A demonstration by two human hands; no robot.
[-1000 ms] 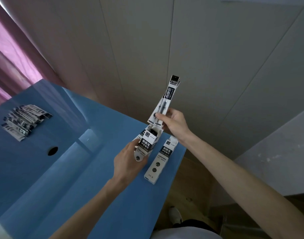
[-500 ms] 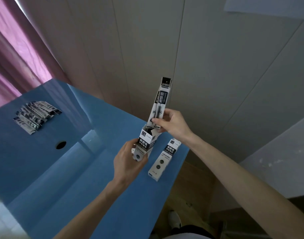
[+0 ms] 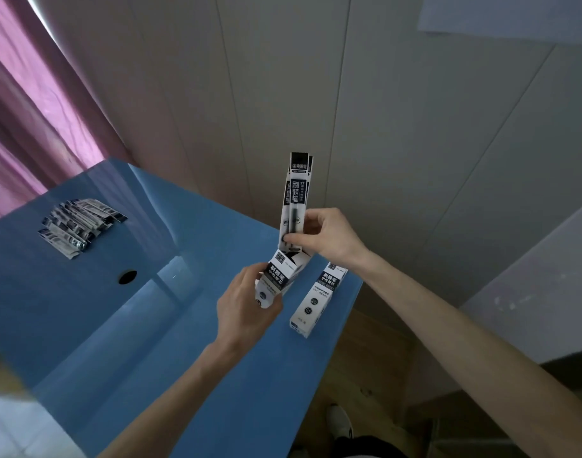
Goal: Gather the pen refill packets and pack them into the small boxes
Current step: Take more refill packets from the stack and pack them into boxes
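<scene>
- A bundle of refill packets [image 3: 296,196] stands upright, its lower end in the open top of a small box [image 3: 280,276] held above the blue worktop [image 3: 84,309].
- The right hand [image 3: 329,234] pinches the bundle with curled fingers.
- The left hand [image 3: 246,305] grips the box.
- A second box [image 3: 317,299] lies just beside, near the worktop's edge.
- More packets [image 3: 79,226] lie heaped well apart, at far left.
</scene>
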